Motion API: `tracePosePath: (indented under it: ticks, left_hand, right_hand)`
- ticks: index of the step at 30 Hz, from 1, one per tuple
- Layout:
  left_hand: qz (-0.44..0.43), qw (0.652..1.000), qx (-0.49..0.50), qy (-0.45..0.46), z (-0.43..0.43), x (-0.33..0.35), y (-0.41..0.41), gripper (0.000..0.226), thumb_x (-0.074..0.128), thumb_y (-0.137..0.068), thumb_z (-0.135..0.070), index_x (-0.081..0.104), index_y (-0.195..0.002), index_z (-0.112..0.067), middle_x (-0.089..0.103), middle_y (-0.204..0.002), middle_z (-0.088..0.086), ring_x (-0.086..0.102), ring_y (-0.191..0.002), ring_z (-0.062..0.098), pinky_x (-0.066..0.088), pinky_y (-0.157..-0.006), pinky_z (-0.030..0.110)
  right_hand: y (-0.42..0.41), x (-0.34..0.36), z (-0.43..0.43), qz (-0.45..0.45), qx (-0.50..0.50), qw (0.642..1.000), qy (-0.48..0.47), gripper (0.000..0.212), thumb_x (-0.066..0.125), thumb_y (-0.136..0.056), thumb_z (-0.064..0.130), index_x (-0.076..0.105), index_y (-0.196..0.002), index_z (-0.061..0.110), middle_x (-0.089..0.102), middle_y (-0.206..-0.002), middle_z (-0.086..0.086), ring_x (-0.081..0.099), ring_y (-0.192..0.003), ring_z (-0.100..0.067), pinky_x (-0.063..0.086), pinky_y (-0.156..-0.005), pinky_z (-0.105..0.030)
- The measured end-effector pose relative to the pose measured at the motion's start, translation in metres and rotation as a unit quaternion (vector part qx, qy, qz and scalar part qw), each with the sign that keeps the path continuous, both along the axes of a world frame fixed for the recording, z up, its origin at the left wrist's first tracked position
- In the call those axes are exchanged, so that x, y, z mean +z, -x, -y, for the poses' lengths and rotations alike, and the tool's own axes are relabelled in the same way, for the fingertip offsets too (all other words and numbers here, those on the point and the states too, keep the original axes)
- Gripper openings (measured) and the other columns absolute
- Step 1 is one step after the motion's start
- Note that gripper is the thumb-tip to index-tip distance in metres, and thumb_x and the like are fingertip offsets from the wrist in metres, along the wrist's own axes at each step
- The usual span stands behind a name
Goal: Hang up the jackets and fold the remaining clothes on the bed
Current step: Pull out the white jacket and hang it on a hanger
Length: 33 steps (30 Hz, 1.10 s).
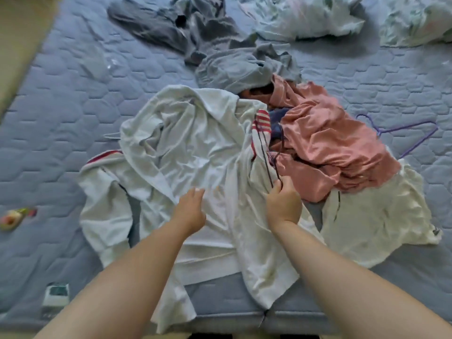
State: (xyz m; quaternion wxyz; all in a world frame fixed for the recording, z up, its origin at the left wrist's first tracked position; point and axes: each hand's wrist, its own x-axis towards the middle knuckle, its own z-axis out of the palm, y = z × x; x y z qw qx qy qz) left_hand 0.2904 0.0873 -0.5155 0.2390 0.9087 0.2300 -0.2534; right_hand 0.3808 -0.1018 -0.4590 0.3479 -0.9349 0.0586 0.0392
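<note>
Head view: mid-hanging, your right hand point(283, 206) pinches a dark hanger point(265, 156), left hand point(190, 211) spread on the white jacket point(183, 143); next, find its collar.

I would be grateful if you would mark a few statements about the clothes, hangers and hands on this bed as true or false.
1. The right hand pinches a thin dark wire hanger. True.
2. Crumpled grey garments lie beyond the white jacket with red stripes. True.
3. The left hand grips the crumpled grey garments. False: it rests open on the white jacket.
4. The purple wire hanger hangs from a rail. False: it lies on the blue quilted mattress, beside a crumpled pink satin garment.
</note>
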Motion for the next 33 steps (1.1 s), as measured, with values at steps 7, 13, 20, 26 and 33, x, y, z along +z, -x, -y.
tracePosePath:
  ticks: [7, 13, 20, 26, 33]
  left_hand:
    - [0.05, 0.978, 0.202, -0.025, -0.094, -0.019, 0.037, 0.047, 0.051, -0.089, -0.019, 0.051, -0.135, -0.025, 0.009, -0.157, 0.011, 0.023, -0.139, 0.031, 0.03, -0.11, 0.036]
    - [0.145, 0.864, 0.437, 0.204, -0.131, -0.034, 0.013, 0.041, 0.049, -0.087, -0.008, 0.064, -0.123, -0.021, 0.035, -0.146, 0.01, 0.046, -0.126, 0.025, 0.036, -0.108, 0.032]
    - [0.226, 0.76, 0.551, 0.26, -0.172, -0.034, -0.034, 0.029, 0.065, -0.085, -0.009, 0.055, -0.112, -0.013, 0.054, -0.1, 0.001, 0.052, -0.092, 0.018, 0.043, -0.066, 0.011]
    - [0.237, 0.699, 0.591, 0.324, -0.178, -0.007, -0.059, 0.082, 0.073, -0.049, -0.007, 0.049, -0.128, -0.011, 0.061, -0.112, 0.008, 0.062, -0.094, 0.026, 0.054, -0.084, 0.035]
    - [0.173, 0.802, 0.414, 0.394, -0.137, 0.069, -0.075, 0.041, 0.035, -0.092, 0.008, 0.063, -0.114, -0.013, 0.067, -0.092, 0.008, 0.063, -0.078, 0.024, 0.057, -0.062, 0.032]
  right_hand:
    - [0.013, -0.018, -0.104, -0.067, 0.136, 0.987, 0.055, 0.02, 0.037, -0.1, 0.019, 0.051, -0.093, 0.007, 0.059, -0.083, -0.015, 0.054, -0.079, -0.035, 0.031, -0.063, -0.034]
    - [0.015, -0.043, -0.133, -0.122, 0.111, 0.985, 0.057, 0.021, 0.035, -0.099, 0.016, 0.047, -0.085, 0.006, 0.053, -0.077, -0.009, 0.048, -0.074, -0.029, 0.032, -0.064, -0.034]
    - [0.008, -0.052, -0.144, -0.146, 0.138, 0.979, 0.023, 0.021, 0.036, -0.095, 0.009, 0.046, -0.078, 0.007, 0.047, -0.07, -0.003, 0.04, -0.062, -0.019, 0.028, -0.053, -0.032]
    - [0.005, -0.042, -0.153, -0.197, 0.135, 0.971, -0.029, 0.018, 0.036, -0.09, 0.002, 0.051, -0.094, -0.006, 0.047, -0.077, -0.009, 0.04, -0.068, -0.021, 0.029, -0.056, -0.032]
    - [-0.017, 0.007, -0.123, -0.177, 0.084, 0.979, -0.052, 0.017, 0.046, -0.086, -0.001, 0.059, -0.092, -0.011, 0.057, -0.078, -0.021, 0.052, -0.08, -0.038, 0.04, -0.065, -0.038]
